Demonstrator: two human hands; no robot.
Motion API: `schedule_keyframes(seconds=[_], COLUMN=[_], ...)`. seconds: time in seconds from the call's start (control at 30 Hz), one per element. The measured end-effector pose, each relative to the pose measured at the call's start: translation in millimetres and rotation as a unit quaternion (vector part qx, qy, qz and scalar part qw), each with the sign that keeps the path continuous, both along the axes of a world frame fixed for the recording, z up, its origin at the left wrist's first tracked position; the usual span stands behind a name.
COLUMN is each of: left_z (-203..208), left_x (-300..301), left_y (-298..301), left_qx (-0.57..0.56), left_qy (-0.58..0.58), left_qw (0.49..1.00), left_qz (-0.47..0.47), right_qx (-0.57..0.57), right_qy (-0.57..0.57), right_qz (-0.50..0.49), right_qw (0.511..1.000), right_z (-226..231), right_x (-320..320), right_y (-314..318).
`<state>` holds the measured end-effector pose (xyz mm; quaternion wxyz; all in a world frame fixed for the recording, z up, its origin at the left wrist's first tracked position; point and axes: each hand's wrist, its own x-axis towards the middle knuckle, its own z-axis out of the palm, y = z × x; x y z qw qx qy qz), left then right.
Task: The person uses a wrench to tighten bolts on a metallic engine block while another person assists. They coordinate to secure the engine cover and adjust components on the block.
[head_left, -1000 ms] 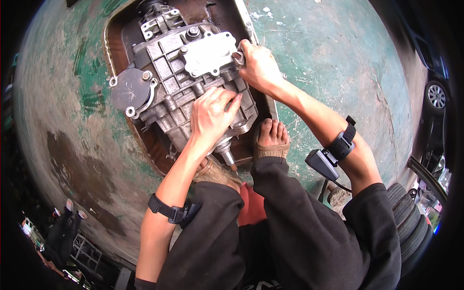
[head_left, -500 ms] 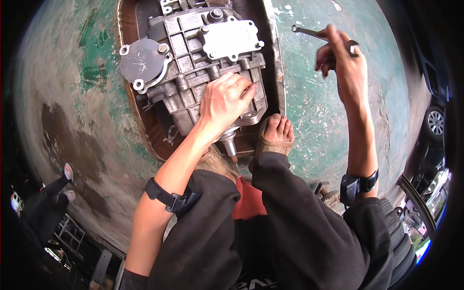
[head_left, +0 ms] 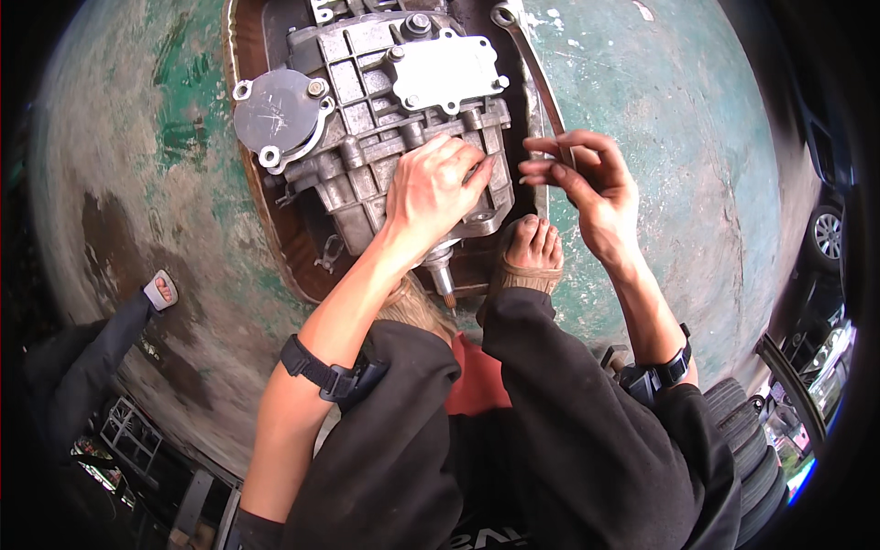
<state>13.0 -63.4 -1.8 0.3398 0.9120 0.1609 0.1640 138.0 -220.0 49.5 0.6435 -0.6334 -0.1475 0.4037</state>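
Firstly, right hand [head_left: 600,197]: held to the right of the gearbox [head_left: 357,101]; near end of a wrench [head_left: 540,78] lightly pinched between thumb and fingers, its ring end pointed away. Left hand [head_left: 431,192]: laid on the near part of the gearbox; fingers curled, tips hidden, so whether anything is clasped cannot be told. Wrench, as judged: rigid, of modest weight, slick if oiled; best gripped along the shank. Gearbox, as judged: hard, very heavy; best taken by casing ribs, not by the shaft [head_left: 442,275] protruded from its near end. Pale cover plate [head_left: 446,73]: seated atop the gearbox. Round grey plate [head_left: 273,112]: set at the gearbox's left. Brown tray [head_left: 286,257]: placed beneath and around the gearbox.
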Motion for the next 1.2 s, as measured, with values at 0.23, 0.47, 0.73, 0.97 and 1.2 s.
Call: schedule_keyframes(seconds=[0.23, 0.47, 0.73, 0.97, 1.2], left_z=[-1.2, -2.2, 2.4, 2.6, 2.9], left_x=[0.0, 0.1, 0.4, 0.0, 0.5], left_y=[-0.4, -0.6, -0.6, -1.1, -0.9], left_qx=[-0.002, -0.014, -0.011, -0.005, -0.009], left_qy=[0.010, 0.020, 0.031, 0.037, 0.033], left_qw=[1.000, 1.000, 0.999, 0.999, 0.999], left_qz=[0.001, 0.001, 0.005, 0.006, 0.006], right_qx=[-0.205, -0.186, -0.189, -0.193, -0.163], right_qy=[0.117, 0.071, 0.123, 0.132, 0.237], right_qz=[-0.084, -0.084, -0.024, -0.019, -0.014], right_qw=[0.968, 0.976, 0.974, 0.972, 0.958], right_z=[-16.9, -37.6, -34.5, -29.2, -3.7], right_x=[-3.5, -23.4, -21.9, -18.3, -19.0], right_y=[-17.3, -13.5, -14.9, -11.6, -4.3])
